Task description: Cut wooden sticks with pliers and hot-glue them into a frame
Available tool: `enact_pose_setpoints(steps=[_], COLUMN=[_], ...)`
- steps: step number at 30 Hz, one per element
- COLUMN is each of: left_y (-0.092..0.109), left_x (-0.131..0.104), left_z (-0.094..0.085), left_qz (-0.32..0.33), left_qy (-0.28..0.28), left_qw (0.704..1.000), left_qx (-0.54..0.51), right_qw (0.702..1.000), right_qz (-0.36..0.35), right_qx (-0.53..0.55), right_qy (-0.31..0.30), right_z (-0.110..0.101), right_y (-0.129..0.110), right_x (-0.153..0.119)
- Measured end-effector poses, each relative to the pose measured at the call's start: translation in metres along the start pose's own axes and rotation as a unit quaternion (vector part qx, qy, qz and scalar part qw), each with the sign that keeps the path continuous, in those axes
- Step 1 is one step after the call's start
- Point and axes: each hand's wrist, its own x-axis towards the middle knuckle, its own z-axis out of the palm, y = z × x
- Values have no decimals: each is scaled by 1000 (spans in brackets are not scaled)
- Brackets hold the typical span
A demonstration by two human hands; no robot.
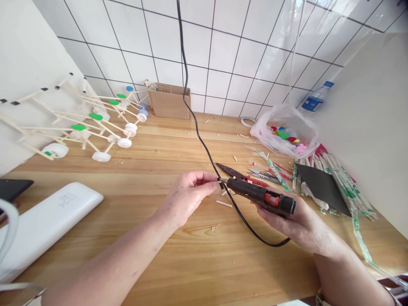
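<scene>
My right hand point(287, 221) is wrapped round a black hot glue gun point(258, 195), whose nozzle points left. Its black cord point(204, 142) loops below the gun and runs up the wall. At the nozzle tip, my left hand point(191, 193) pinches a small dark piece point(221, 183) between thumb and fingertips; its kind is too small to make out. Just under the fingertips lies a short wooden stick point(224, 204). Behind the gun are pliers point(234, 172) with red handles, partly covered by it, and small scissors point(263, 174).
Stick models with white wheels point(124, 142) stand at left, near a white power bank point(54, 225). A cardboard box point(170, 102) is against the tiled wall. At right are a plastic bag point(277, 131) of coloured pieces, a water bottle point(317, 97), wrapped sticks point(347, 182) and a black sheet point(321, 187).
</scene>
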Motion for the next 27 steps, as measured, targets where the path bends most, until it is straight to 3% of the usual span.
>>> enact_pose_setpoints(steps=[27], left_y=[1], left_x=[0], left_z=[1], left_qz=[-5], left_qy=[1], left_qw=[1000], left_qx=[-6], right_qw=[1000], right_qz=[-3], right_qx=[0], right_qy=[4], right_z=[0], right_y=[1], right_x=[0])
